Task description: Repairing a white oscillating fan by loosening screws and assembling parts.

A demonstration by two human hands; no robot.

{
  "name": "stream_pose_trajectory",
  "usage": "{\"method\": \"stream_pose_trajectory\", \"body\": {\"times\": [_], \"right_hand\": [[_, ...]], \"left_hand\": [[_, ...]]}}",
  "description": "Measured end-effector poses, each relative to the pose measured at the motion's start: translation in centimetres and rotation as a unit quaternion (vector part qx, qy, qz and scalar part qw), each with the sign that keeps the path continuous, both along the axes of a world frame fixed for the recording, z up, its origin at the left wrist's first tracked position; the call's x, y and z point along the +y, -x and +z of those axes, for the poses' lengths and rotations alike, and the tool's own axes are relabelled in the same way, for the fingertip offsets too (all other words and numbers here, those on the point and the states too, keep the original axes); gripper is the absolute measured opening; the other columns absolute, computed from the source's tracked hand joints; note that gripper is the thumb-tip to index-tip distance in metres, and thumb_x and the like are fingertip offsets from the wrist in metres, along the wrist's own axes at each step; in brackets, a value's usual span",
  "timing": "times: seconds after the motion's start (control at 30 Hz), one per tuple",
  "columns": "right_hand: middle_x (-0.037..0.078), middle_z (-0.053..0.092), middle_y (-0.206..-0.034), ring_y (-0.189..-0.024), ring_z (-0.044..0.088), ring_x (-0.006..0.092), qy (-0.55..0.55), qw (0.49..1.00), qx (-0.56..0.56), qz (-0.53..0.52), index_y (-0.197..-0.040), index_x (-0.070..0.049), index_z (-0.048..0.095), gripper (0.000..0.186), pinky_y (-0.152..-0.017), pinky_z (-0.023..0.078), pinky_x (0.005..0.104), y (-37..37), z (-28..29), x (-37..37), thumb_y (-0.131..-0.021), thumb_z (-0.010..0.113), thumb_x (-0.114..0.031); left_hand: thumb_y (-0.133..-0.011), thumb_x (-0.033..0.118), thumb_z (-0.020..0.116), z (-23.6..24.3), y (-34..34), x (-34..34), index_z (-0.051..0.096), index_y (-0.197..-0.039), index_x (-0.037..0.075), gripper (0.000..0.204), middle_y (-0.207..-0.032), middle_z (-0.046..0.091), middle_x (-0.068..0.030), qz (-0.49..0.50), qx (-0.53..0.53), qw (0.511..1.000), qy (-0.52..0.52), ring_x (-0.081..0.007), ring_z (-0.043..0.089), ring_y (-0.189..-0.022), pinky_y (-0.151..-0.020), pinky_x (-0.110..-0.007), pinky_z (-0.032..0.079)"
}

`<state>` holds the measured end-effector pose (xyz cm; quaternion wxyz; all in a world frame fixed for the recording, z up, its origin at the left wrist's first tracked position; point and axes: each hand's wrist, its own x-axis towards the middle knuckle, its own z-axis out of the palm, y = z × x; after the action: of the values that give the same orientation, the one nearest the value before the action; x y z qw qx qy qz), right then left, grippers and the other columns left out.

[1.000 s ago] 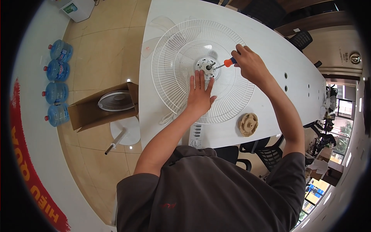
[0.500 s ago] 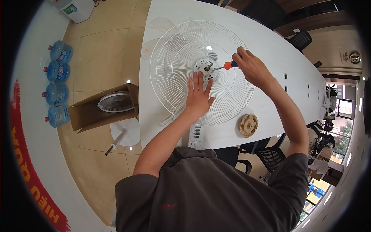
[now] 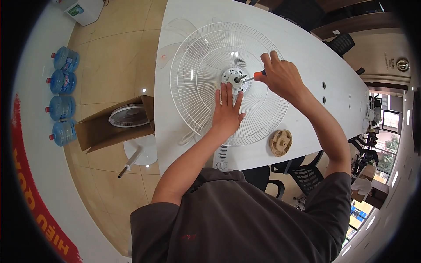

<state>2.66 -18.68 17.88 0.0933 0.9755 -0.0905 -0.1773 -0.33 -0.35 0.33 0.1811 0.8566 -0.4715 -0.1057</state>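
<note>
Around the white hub plate spreads the wire guard; the left hand, fingers parted, overlaps its near edge; right of it, the right hand grips a screwdriver.

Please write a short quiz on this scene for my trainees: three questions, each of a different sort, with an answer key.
1. Multiple choice: what does the right hand hold? 
a) a hammer 
b) a screwdriver 
c) a paintbrush

2. True or false: the left hand has its fingers extended over the white wire grille.

3. Count: how many large blue bottles are lined up by the wall?

Key: 
1. b; its shaft points toward the middle of the grille. 
2. True; the fingers reach the round plate at the center. 
3. Four.
</note>
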Motion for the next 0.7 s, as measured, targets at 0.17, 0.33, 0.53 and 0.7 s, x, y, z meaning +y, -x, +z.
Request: {"method": "stream_pose_trajectory", "body": {"times": [0.17, 0.33, 0.53, 0.7], "right_hand": [[0.024, 0.061, -0.116, -0.085, 0.07, 0.0287, -0.008, 0.977, -0.07, 0.2, -0.107, 0.004, 0.061, 0.037, -0.059, 0.057, 0.0317, 0.9, -0.2, -1.8, -0.079, 0.083, -0.003], [0.026, 0.062, -0.113, -0.085, 0.071, 0.0286, -0.002, 0.992, 0.01, 0.126, -0.107, 0.005, 0.062, 0.035, -0.058, 0.057, 0.0323, 0.0, 0.7, -1.0, -0.081, 0.082, -0.008], [0.024, 0.06, -0.113, -0.083, 0.071, 0.0254, -0.003, 1.0, 0.0, 0.015, -0.11, 0.005, 0.061, 0.038, -0.058, 0.057, 0.0328, -0.1, 0.2, 0.1, -0.083, 0.081, -0.011], [0.02, 0.057, -0.116, -0.078, 0.069, 0.0253, -0.026, 0.975, -0.096, 0.197, -0.112, 0.005, 0.06, 0.036, -0.065, 0.058, 0.0353, 0.3, -0.3, -1.7, -0.083, 0.079, -0.006]], "left_hand": [[-0.098, 0.048, 0.056, -0.2, 0.0, 0.2, 0.037, -0.154, 0.005, 0.074, -0.159, 0.015, -0.0393, 0.008, 0.006, 1.0, 0.02, -0.0531, 0.009, -0.151, -0.121, -0.064, 0.006], [-0.097, 0.048, 0.057, -0.3, 0.1, 0.1, 0.038, -0.153, 0.004, 0.074, -0.159, 0.017, -0.0398, 0.01, 0.005, 0.999, 0.036, -0.0536, 0.011, -0.151, -0.12, -0.065, 0.007], [-0.097, 0.048, 0.057, -0.2, -0.2, 0.4, 0.038, -0.154, 0.004, 0.074, -0.159, 0.017, -0.04, 0.012, 0.012, 0.999, 0.042, -0.0539, 0.011, -0.15, -0.12, -0.065, 0.007], [-0.097, 0.048, 0.057, -0.3, -0.5, 0.8, 0.038, -0.154, 0.004, 0.074, -0.159, 0.017, -0.0399, 0.013, 0.01, 0.999, 0.041, -0.0539, 0.01, -0.15, -0.12, -0.065, 0.007]]}}
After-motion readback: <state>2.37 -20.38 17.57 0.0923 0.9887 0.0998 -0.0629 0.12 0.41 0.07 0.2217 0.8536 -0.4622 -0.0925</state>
